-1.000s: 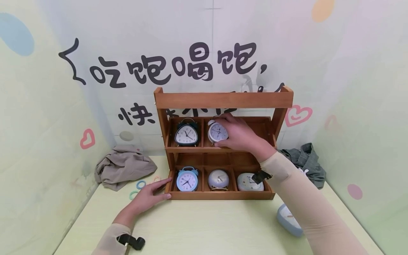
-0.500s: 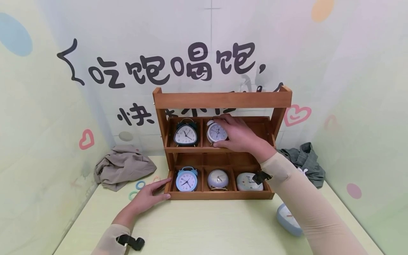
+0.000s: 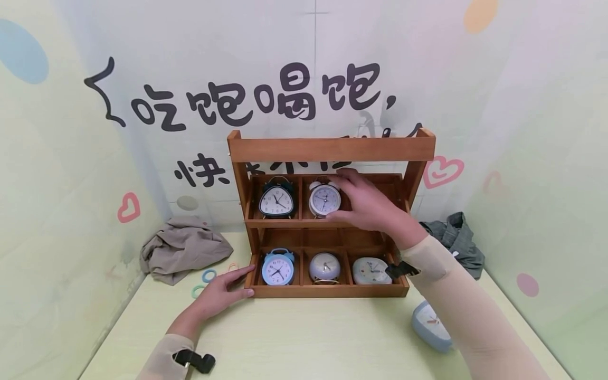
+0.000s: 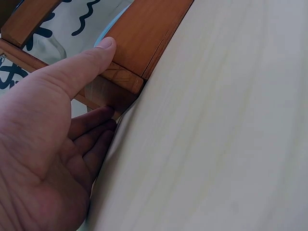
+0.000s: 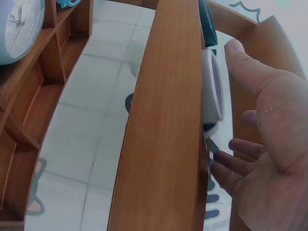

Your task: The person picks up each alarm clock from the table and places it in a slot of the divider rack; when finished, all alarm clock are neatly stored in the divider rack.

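A white twin-bell alarm clock [image 3: 325, 200] stands in the upper middle compartment of a brown wooden shelf [image 3: 332, 291]. My right hand [image 3: 368, 205] is just to its right, fingers spread and thumb near its lower edge. In the right wrist view, a small gap separates that hand [image 5: 269, 125] from the clock's side [image 5: 211, 86]. Left of the white clock is a dark rounded-triangle clock [image 3: 277, 201]. My left hand [image 3: 216, 295] holds the shelf's lower left corner; in the left wrist view its thumb lies on the front board [image 4: 149, 33], fingers against the side.
Lower compartments hold a blue alarm clock [image 3: 278, 268], a round lavender clock [image 3: 325, 266] and a pale oval clock [image 3: 370, 272]. A blue-rimmed clock [image 3: 431, 328] lies at the right, partly behind my forearm. Cloths [image 3: 190, 248] and coloured rings [image 3: 209, 275] lie left; dark cloth [image 3: 458, 243] lies right.
My right hand has let go of the white alarm clock and drawn slightly to the right, so the clock's face now shows fully. The left hand stays on the shelf corner.
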Demonstrator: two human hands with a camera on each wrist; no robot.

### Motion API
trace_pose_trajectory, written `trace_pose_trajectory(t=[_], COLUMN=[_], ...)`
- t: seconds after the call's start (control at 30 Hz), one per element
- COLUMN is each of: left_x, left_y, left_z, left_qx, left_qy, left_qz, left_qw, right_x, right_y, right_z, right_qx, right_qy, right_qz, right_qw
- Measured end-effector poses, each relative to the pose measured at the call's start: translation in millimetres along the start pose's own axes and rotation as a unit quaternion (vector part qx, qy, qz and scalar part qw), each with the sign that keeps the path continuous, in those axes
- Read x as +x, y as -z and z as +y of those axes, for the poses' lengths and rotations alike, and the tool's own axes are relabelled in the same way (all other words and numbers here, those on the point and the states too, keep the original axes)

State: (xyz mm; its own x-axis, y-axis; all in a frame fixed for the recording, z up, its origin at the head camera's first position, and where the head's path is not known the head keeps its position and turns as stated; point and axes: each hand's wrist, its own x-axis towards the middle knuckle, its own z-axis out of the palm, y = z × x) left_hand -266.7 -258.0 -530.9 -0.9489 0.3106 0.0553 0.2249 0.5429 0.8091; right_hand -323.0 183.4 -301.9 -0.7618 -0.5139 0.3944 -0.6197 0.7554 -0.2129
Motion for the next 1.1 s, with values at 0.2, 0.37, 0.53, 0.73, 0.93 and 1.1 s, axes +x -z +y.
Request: trace_pose_trajectory(t=[0.2,0.37,0.53,0.73,0.93,1.1], left_x=[-0.4,-0.9,-1.1,-0.3,-0.6,0.1], left_y=[0.1,0.1,0.0,0.3,1.3,1.4], left_z=[-0.4,-0.9,-0.5,-0.5,-0.7,-0.9], left_qx=[-0.007,-0.011,-0.007,-0.001,-0.006,-0.007], left_qy=[-0.001,-0.001,-0.004,-0.008,-0.006,-0.008], left_qz=[0.001,0.002,0.005,0.004,0.004,0.002], left_qw=[1.0000,0.9999,1.0000,1.0000,1.0000,0.9999], right_x=[-28.9,-58.0,-90.6,-129.3,-160.7,-185.6], right_y=[7.3,5.5,-1.0,-6.6,-12.0,-20.5], right_z=[8.3,16.3,23.0,26.8,28.9,35.3], right_qx=[-0.004,-0.012,-0.017,-0.019,-0.032,-0.034], right_qy=[-0.003,0.008,0.030,0.028,0.026,0.038], right_qz=[0.027,0.057,0.093,0.113,0.135,0.143], right_qw=[1.000,0.998,0.995,0.993,0.990,0.988])
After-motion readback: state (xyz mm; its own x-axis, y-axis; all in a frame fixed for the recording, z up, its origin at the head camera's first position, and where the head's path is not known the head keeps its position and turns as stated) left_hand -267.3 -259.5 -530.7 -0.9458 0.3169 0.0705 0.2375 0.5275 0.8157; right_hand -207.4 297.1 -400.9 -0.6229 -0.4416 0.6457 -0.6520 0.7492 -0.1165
